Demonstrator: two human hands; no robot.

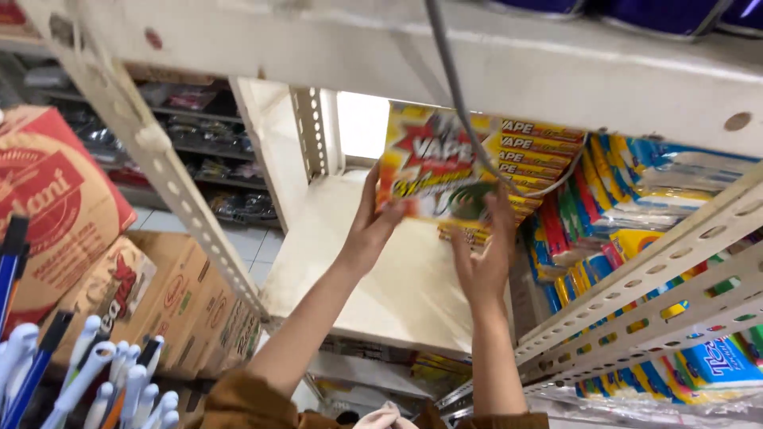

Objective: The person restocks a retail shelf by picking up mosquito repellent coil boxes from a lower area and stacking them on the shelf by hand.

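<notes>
Head view, setting: white metal shelf (397,270) seen from below and to one side, with a slotted upright post (171,187) at left.
Head view, box: flat yellow and red box (433,163) held up above the shelf board, tilted, its front face toward the camera.
Head view, left hand: left hand (372,226) raised, fingers curled onto the box's lower left corner, thumb side pressed to its edge.
Head view, right hand: right hand (486,258) raised, fingers closed on the box's lower right edge, partly covering it.
Head view, position: box above and between both hands, touching both, just in front of a stack of matching boxes (536,155).
Head view, neighbours: coloured packets (620,199) upright, just right of the stack; grey cable (453,87) hanging across the box front.
Head view, risk one: probable snag on the cable, since it crosses the box.
Head view, risk two: possible slip, as the grip sits only on the bottom corners.
Head view, risk three: possible nudge toppling the stack or packets, given the close spacing.
Head view, below: cardboard cartons (151,302) and brush handles (103,373), well apart.
</notes>
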